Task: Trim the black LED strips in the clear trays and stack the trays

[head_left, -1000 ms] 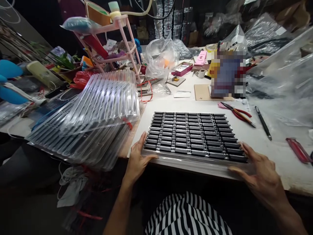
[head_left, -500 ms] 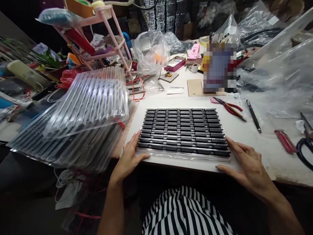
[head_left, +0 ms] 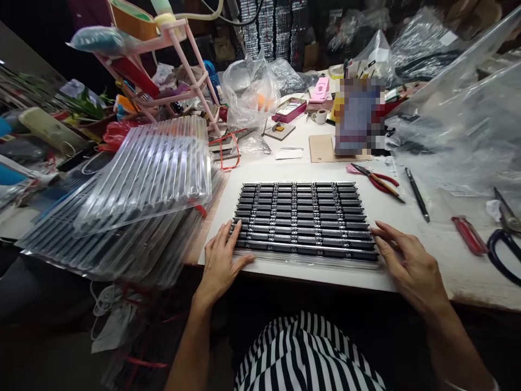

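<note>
One tray (head_left: 309, 262) of black strips (head_left: 284, 223) is lying at your twelve o'clock, its long axis running nine to three. Your nearer left hand (head_left: 220, 260), spread wide, is touching it toward two; your right hand (head_left: 411, 266), loosely open, is sitting beside it, facing ten. One pen (head_left: 417, 194) is lying toward two.

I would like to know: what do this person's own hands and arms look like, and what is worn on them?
The left hand and right hand wear no gloves, and no rings show. The forearms look uncovered. Between them shows a black-and-white striped cloth garment.
</note>
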`<state>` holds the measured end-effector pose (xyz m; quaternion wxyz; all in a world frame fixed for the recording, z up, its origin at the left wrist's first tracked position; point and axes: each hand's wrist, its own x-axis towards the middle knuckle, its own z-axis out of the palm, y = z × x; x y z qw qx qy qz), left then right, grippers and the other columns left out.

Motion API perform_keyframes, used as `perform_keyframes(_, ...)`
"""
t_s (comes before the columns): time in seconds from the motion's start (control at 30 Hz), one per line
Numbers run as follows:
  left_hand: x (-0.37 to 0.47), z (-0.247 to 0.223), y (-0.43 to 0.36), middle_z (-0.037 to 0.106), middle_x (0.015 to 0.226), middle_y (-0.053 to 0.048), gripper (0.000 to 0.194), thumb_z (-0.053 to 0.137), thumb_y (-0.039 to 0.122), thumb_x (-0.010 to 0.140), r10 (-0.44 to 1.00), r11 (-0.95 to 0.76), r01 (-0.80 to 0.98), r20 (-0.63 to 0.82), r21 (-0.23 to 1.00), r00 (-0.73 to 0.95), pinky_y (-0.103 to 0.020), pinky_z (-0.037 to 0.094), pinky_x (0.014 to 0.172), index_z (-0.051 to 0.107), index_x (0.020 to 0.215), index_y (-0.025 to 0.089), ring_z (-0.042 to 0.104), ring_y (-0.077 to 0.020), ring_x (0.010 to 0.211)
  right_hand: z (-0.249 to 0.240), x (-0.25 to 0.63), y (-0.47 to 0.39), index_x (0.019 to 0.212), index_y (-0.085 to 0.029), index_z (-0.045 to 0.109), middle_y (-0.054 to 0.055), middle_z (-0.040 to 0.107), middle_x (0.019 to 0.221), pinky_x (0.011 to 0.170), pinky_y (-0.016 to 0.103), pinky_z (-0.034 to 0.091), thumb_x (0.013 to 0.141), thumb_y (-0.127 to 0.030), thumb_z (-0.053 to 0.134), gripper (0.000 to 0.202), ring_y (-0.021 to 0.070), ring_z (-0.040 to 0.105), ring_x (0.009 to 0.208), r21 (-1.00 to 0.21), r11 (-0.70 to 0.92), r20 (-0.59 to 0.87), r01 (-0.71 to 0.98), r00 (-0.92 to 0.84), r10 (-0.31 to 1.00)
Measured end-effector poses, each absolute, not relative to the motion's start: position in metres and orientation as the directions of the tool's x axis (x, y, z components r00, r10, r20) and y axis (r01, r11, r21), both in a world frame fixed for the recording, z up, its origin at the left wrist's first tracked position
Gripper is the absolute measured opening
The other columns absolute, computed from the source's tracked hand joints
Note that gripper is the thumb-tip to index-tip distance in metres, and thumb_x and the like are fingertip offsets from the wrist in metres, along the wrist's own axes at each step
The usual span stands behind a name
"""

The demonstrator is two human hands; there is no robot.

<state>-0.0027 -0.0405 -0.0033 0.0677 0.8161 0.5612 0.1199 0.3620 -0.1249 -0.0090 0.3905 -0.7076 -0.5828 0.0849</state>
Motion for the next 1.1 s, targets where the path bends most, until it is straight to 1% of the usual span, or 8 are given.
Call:
perform_keyframes(0.2,-0.009,-0.002,-0.035,0.031,0.151,-0.014,0.071,0.049,0.053,0.087,0.924,-0.382,0.891,0.13,0.246,0.36,-0.051,0.031,0.105,0.023,0.148,0.025,0.03,-0.0307,0.138,-0.009,0.358,-0.128,0.12,-0.026,0.059,0.005,0.064,0.105,0.06,0.027,0.053,0.092,-0.039,0.052,0.032,0.02,0.061,0.096,-0.759,-0.009,0.315,0.652,0.378,0.87)
perform_keyframes(0.37,-0.01,-0.004,-0.031,0.033,0.15,-0.014,0.073,0.051,0.055,0.085,0.921,-0.39,0.87,0.13,0.301,0.368,-0.053,0.031,0.105,0.025,0.147,0.028,0.032,-0.0319,0.137,-0.011,0.358,-0.129,0.117,-0.024,0.061,0.004,0.066,0.102,0.061,0.025,0.053,0.092,-0.039,0.051,0.031,0.0184,0.062,0.096,-0.83,-0.061,0.25,0.554,0.468,0.848)
perform_keyframes(0.57,-0.013,0.001,-0.035,0.04,0.147,-0.012,0.078,0.065,0.054,0.075,0.949,-0.304,0.786,0.1,0.539,0.299,-0.053,0.023,0.111,0.037,0.142,0.027,0.031,-0.0324,0.138,-0.012,0.359,-0.127,0.115,-0.025,0.062,0.004,0.065,0.107,0.052,0.024,0.051,0.092,-0.043,0.049,0.032,0.0206,0.06,0.099,-0.806,-0.054,0.289,0.589,0.473,0.832)
perform_keyframes(0.7,-0.009,0.029,-0.028,0.041,0.145,-0.015,0.093,0.064,0.064,0.07,0.994,-0.083,0.282,0.06,0.956,0.091,-0.049,0.024,0.112,0.028,0.146,0.024,0.032,-0.0297,0.137,-0.022,0.363,-0.133,0.111,-0.027,0.063,0.003,0.064,0.111,0.057,0.032,0.053,0.086,-0.057,0.048,0.041,0.0258,0.061,0.099,-0.793,-0.085,0.286,0.603,0.491,0.823)
perform_keyframes(0.77,0.0,0.052,-0.016,0.042,0.144,-0.016,0.092,0.057,0.073,0.069,0.998,-0.063,-0.167,0.057,0.984,-0.04,-0.046,0.033,0.109,0.033,0.143,0.023,0.039,-0.0293,0.134,-0.03,0.368,-0.132,0.113,-0.03,0.062,0.003,0.063,0.115,0.061,0.038,0.054,0.084,-0.062,0.046,0.046,0.0293,0.06,0.102,-0.783,-0.101,0.271,0.614,0.482,0.833)
perform_keyframes(0.83,0.01,0.077,0.0,0.05,0.136,-0.017,0.077,0.053,0.07,0.075,0.984,-0.11,-0.468,0.03,0.877,-0.176,-0.042,0.041,0.104,0.047,0.132,0.019,0.049,-0.0272,0.126,-0.036,0.372,-0.131,0.116,-0.03,0.061,0.003,0.061,0.119,0.063,0.042,0.053,0.084,-0.065,0.043,0.051,0.0322,0.058,0.106,-0.776,-0.112,0.255,0.62,0.472,0.844)
perform_keyframes(0.97,0.027,0.104,0.013,0.065,0.115,-0.009,0.024,0.053,0.018,0.088,0.926,-0.253,-0.599,0.012,0.76,-0.377,-0.03,0.049,0.094,0.06,0.11,0.016,0.062,-0.0169,0.109,-0.032,0.372,-0.13,0.111,-0.028,0.064,0.005,0.063,0.116,0.063,0.039,0.054,0.079,-0.067,0.048,0.053,0.0314,0.059,0.103,-0.82,-0.154,0.183,0.552,0.506,0.843)
perform_keyframes(1.1,0.023,0.09,-0.009,0.067,0.111,-0.01,0.039,0.057,0.009,0.079,0.985,-0.101,-0.6,-0.005,0.794,-0.173,-0.035,0.056,0.083,0.059,0.117,0.018,0.066,-0.0218,0.1,-0.019,0.368,-0.13,0.109,-0.027,0.065,0.003,0.065,0.112,0.064,0.031,0.054,0.078,-0.065,0.052,0.05,0.0263,0.06,0.102,-0.896,-0.142,0.136,0.42,0.566,0.813)
